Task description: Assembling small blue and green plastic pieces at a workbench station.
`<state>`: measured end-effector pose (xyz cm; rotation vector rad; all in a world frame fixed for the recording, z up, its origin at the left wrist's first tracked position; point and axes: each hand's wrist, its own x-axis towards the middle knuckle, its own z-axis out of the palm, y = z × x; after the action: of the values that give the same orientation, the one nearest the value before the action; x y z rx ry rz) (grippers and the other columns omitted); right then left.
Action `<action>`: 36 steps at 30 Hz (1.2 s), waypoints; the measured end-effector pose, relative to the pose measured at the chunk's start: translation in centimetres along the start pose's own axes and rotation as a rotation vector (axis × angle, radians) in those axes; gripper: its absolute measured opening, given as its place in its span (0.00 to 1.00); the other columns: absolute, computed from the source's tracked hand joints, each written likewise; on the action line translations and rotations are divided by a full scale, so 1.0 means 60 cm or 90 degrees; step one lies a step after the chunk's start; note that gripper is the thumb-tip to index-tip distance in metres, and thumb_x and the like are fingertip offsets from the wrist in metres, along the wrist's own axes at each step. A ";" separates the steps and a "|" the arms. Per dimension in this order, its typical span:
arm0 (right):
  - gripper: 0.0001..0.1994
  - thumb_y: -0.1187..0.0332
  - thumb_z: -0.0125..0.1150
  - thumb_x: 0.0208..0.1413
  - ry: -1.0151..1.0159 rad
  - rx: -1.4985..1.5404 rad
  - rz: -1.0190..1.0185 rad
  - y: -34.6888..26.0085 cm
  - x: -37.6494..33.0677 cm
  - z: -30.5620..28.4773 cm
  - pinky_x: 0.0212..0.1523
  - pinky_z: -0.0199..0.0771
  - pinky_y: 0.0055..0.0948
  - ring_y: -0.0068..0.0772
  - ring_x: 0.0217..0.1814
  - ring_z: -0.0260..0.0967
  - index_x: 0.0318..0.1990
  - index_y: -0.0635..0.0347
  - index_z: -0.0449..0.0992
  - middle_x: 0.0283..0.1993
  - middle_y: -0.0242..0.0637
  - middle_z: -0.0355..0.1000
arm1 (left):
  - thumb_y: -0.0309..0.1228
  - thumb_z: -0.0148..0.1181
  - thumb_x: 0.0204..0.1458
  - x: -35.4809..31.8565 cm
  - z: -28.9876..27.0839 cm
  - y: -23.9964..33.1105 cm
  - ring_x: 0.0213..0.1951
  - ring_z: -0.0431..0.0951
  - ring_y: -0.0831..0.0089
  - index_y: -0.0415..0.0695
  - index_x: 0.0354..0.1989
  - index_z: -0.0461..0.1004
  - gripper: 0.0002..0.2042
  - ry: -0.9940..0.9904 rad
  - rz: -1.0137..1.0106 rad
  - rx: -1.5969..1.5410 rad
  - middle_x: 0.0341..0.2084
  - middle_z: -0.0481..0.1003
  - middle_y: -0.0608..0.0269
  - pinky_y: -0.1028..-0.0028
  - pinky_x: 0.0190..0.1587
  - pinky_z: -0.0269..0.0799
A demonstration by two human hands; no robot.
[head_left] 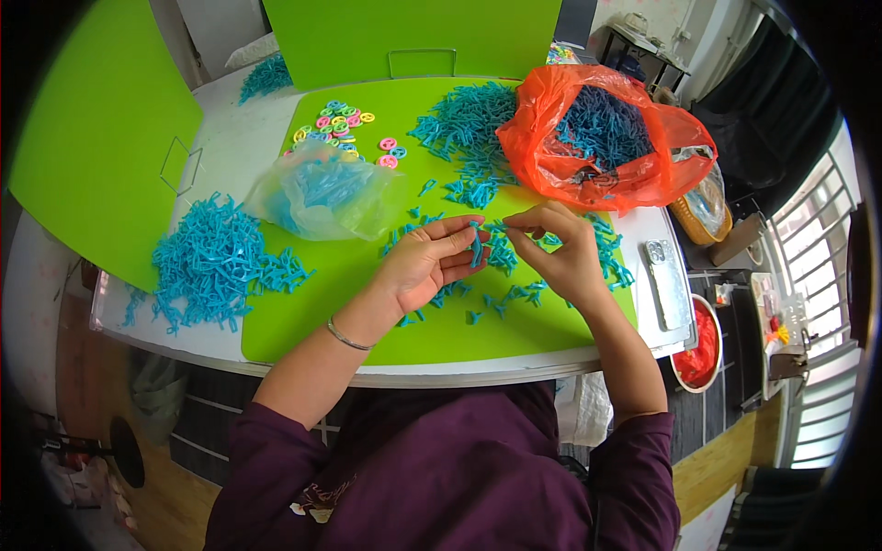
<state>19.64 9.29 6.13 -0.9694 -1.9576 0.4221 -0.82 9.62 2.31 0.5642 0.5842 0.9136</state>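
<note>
On the green-covered tabletop (pixel 514 344), the left hand (pixel 424 264) is pinching a blue piece (pixel 476 252) at frame centre, the right hand (pixel 562 253) hovering alongside, grip unclear, this seemingly piece-by-piece step calling next for steady fingertip alignment.

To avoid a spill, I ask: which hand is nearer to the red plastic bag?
The right hand: it is in front of the red plastic bag, near its left corner. The left hand is farther away, to the left.

The white table (pixel 228 124) here carries a green mat (pixel 322 317), blue pieces (pixel 207 262) heaped over its left edge and a phone (pixel 668 286) beside its right.
</note>
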 end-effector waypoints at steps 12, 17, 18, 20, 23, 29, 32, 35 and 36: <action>0.05 0.77 0.64 0.44 0.043 -0.085 -0.128 -0.001 -0.007 0.016 0.32 0.68 0.24 0.24 0.29 0.68 0.31 0.63 0.78 0.28 0.34 0.73 | 0.25 0.55 0.53 -0.002 0.010 -0.006 0.38 0.77 0.74 0.40 0.44 0.74 0.10 0.050 0.137 0.231 0.36 0.77 0.62 0.74 0.44 0.74; 0.06 0.76 0.64 0.47 -0.054 0.305 0.286 0.009 -0.007 0.021 0.34 0.69 0.22 0.20 0.32 0.69 0.33 0.66 0.77 0.31 0.33 0.75 | 0.24 0.57 0.52 0.000 0.006 -0.012 0.34 0.76 0.80 0.39 0.47 0.72 0.13 0.010 0.331 0.451 0.33 0.77 0.64 0.81 0.39 0.71; 0.07 0.76 0.64 0.47 -0.097 0.425 0.393 0.015 -0.006 0.020 0.35 0.69 0.21 0.20 0.34 0.69 0.34 0.67 0.77 0.32 0.33 0.75 | 0.24 0.57 0.52 -0.002 0.007 -0.012 0.34 0.76 0.80 0.39 0.47 0.72 0.13 0.010 0.331 0.451 0.33 0.77 0.64 0.81 0.39 0.71; 0.06 0.74 0.63 0.48 -0.068 0.340 0.311 0.020 -0.014 0.029 0.36 0.69 0.21 0.20 0.34 0.70 0.34 0.66 0.77 0.31 0.33 0.75 | 0.25 0.57 0.52 -0.009 0.014 -0.011 0.34 0.75 0.80 0.39 0.50 0.70 0.16 0.006 0.302 0.476 0.33 0.77 0.65 0.80 0.39 0.71; 0.06 0.73 0.63 0.49 -0.011 0.191 0.152 0.005 -0.016 0.029 0.36 0.70 0.20 0.20 0.34 0.71 0.34 0.66 0.76 0.31 0.33 0.75 | 0.27 0.54 0.55 -0.010 0.023 0.003 0.34 0.75 0.79 0.38 0.51 0.67 0.16 -0.002 0.157 0.267 0.32 0.76 0.63 0.79 0.41 0.72; 0.05 0.75 0.62 0.50 0.017 0.455 0.275 0.000 -0.003 0.016 0.35 0.70 0.19 0.19 0.32 0.71 0.33 0.66 0.75 0.31 0.34 0.75 | 0.33 0.49 0.58 -0.014 0.022 -0.004 0.41 0.74 0.74 0.41 0.49 0.69 0.14 -0.126 0.138 0.071 0.42 0.72 0.63 0.71 0.51 0.71; 0.05 0.75 0.62 0.50 0.008 0.445 0.268 0.005 -0.007 0.016 0.35 0.71 0.19 0.20 0.33 0.71 0.34 0.66 0.75 0.31 0.34 0.75 | 0.32 0.49 0.58 -0.011 0.023 -0.008 0.43 0.73 0.75 0.43 0.49 0.70 0.13 -0.151 0.149 0.089 0.44 0.71 0.65 0.73 0.50 0.71; 0.05 0.75 0.62 0.50 0.004 0.439 0.253 0.001 -0.009 0.014 0.35 0.71 0.19 0.20 0.33 0.71 0.34 0.66 0.75 0.31 0.34 0.75 | 0.30 0.53 0.56 -0.015 0.033 -0.014 0.42 0.73 0.77 0.43 0.49 0.71 0.13 -0.147 0.203 0.166 0.44 0.71 0.65 0.74 0.48 0.72; 0.05 0.75 0.62 0.50 0.007 0.451 0.235 0.001 -0.009 0.014 0.35 0.71 0.19 0.20 0.33 0.72 0.34 0.66 0.75 0.32 0.34 0.75 | 0.29 0.55 0.55 -0.015 0.034 -0.015 0.41 0.73 0.77 0.43 0.48 0.71 0.12 -0.153 0.252 0.243 0.43 0.71 0.65 0.74 0.47 0.72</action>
<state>19.14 8.95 5.31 -0.8404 -1.4306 1.2170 0.63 8.00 3.36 1.1470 0.4346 1.0913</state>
